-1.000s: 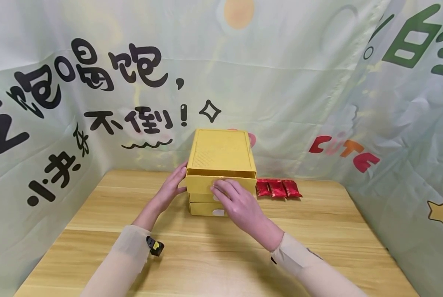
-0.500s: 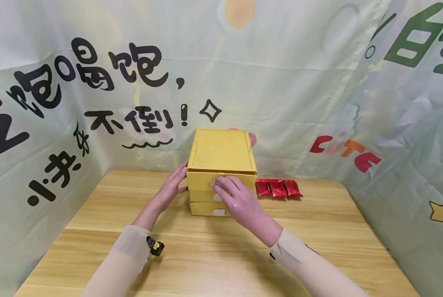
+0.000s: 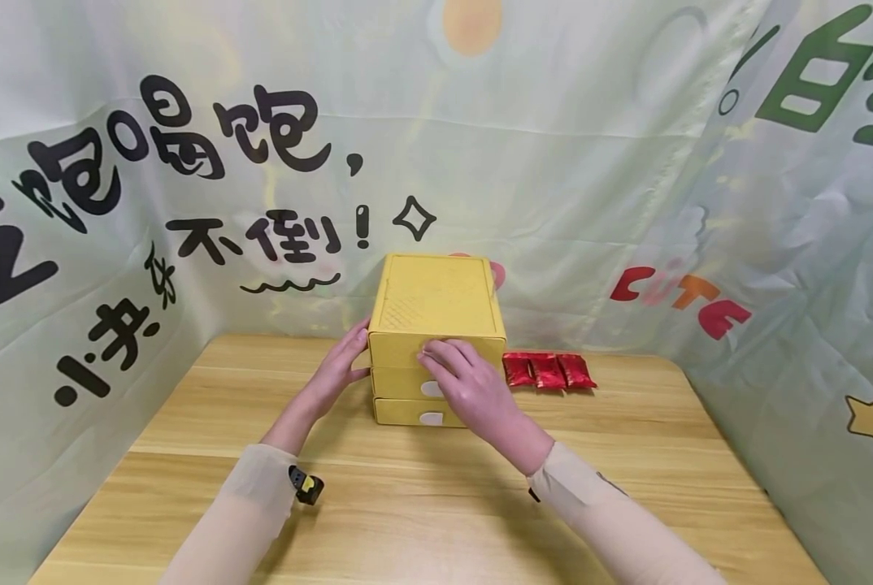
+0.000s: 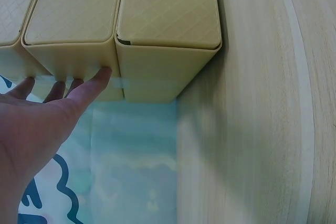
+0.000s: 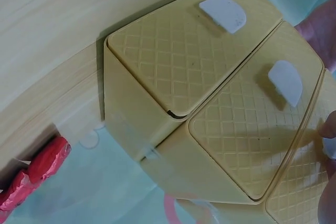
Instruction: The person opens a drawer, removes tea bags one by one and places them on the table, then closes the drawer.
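Note:
A yellow three-drawer box (image 3: 440,292) stands at the back of the wooden table, its drawer fronts facing me and all flush. My right hand (image 3: 473,394) pinches the white handle (image 5: 329,148) of the top drawer (image 3: 395,351); in the right wrist view, finger and thumb lie on either side of that handle. Below it show the white half-round handles of the middle drawer (image 5: 286,83) and the bottom drawer (image 5: 224,14). On the box's left side my left hand (image 3: 334,370) rests with fingers extended, the fingertips (image 4: 105,75) against the side wall.
Several red foil packets (image 3: 548,372) lie in a row on the table, just right of the box. A printed cloth (image 3: 319,203) hangs behind and along both sides. Bare wooden tabletop (image 3: 407,504) spreads out in front of the box. A small black device (image 3: 306,485) sits at the left cuff.
The top drawer, partly out a second ago with a gap under the box's top, has slid back in until flush, the right hand moving with it. My left hand has stayed in place.

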{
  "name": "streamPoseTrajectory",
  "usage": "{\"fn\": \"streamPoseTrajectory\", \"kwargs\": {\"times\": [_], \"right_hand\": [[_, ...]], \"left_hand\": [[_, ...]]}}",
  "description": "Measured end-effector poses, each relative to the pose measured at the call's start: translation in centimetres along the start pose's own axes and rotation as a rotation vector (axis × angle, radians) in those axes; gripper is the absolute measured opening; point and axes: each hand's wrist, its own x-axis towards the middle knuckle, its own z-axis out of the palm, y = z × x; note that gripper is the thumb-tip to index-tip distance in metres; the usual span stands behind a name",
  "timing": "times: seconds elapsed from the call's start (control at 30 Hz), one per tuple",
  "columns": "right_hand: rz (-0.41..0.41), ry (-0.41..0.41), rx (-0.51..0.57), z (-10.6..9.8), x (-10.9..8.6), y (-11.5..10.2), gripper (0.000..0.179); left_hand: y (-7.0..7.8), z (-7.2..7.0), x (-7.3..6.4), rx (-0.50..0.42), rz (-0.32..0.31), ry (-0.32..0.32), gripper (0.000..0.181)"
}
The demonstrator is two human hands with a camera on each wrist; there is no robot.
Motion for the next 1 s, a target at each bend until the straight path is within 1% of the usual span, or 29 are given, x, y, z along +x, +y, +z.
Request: {"fn": "streamPoseTrajectory", "kwargs": {"times": [0.17, 0.33, 0.4, 0.57, 0.83, 1.0], "right_hand": [[-0.002, -0.006, 0.008, -0.1, -0.1, 0.0, 0.036], [-0.006, 0.01, 0.058, -0.3, -0.4, -0.1, 0.041], [-0.004, 0.008, 0.087, -0.5, -0.5, -0.3, 0.041], [0.006, -0.006, 0.111, -1.0, -0.9, -0.6, 0.037], [-0.007, 0.001, 0.047, -1.1, -2.1, -1.3, 0.041], [-0.005, -0.016, 0.019, -1.0, -2.7, -1.6, 0.041]], "left_hand": [[-0.1, -0.1, 0.0, -0.002, 0.002, -0.001, 0.065], [-0.2, -0.2, 0.0, -0.005, -0.003, 0.0, 0.064], [-0.3, -0.2, 0.0, -0.006, -0.005, 0.0, 0.064], [-0.3, -0.2, 0.0, -0.002, -0.001, -0.003, 0.065], [-0.5, -0.2, 0.0, 0.0, -0.002, -0.001, 0.064], [-0.5, -0.3, 0.0, 0.004, 0.004, 0.001, 0.064]]}}
